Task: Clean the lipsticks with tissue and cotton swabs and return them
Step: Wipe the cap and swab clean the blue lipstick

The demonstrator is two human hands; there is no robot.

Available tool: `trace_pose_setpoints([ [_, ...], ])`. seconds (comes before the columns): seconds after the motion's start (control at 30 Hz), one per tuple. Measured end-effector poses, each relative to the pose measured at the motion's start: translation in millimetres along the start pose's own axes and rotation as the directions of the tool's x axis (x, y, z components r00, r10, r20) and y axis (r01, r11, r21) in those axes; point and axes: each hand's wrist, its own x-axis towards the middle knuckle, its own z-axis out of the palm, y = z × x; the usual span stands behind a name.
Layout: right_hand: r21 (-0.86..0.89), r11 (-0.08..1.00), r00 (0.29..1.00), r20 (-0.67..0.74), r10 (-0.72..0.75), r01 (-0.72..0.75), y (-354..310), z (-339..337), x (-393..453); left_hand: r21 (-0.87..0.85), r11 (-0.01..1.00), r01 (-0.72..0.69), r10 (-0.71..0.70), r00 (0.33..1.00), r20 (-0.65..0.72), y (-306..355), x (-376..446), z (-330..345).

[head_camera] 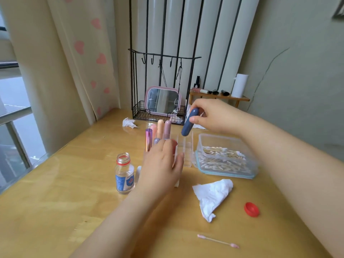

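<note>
My right hand [210,116] pinches a dark blue lipstick [189,122] and holds it tilted above the clear acrylic organizer [186,151]. My left hand [162,164] rests with straight fingers against the organizer's front, covering part of it. Several lipsticks stand in the organizer: a shiny purple one [148,139], a peach one [160,128] and a mauve one [167,129]. A crumpled white tissue [212,196] lies on the table to the right. A used cotton swab [217,241] with pink tips lies near the front edge.
A clear box of cotton swabs [227,157] stands right of the organizer. An open glass bottle [124,174] stands left of my left hand, its red cap [251,209] lies at the right. Behind are a wire rack with a pink mirror [162,101] and another crumpled tissue [129,122].
</note>
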Motion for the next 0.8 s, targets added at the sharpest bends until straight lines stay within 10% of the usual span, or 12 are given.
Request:
trace_pose_setpoints([
  [0.13,0.092,0.996,0.999,0.035,-0.006,0.003,-12,-8,-61,-0.243,0.967,0.075,-0.049,0.993,0.112,37,2,-11],
  [0.53,0.343,0.937,0.994,0.097,0.042,-0.073,-7,27,-167,-0.239,0.97,0.05,0.053,0.912,0.407,64,-64,-38],
  [0.8,0.631,0.725,0.954,0.089,0.286,-0.276,29,33,-181,-0.325,0.885,0.333,-0.188,0.895,0.404,58,-69,-42],
])
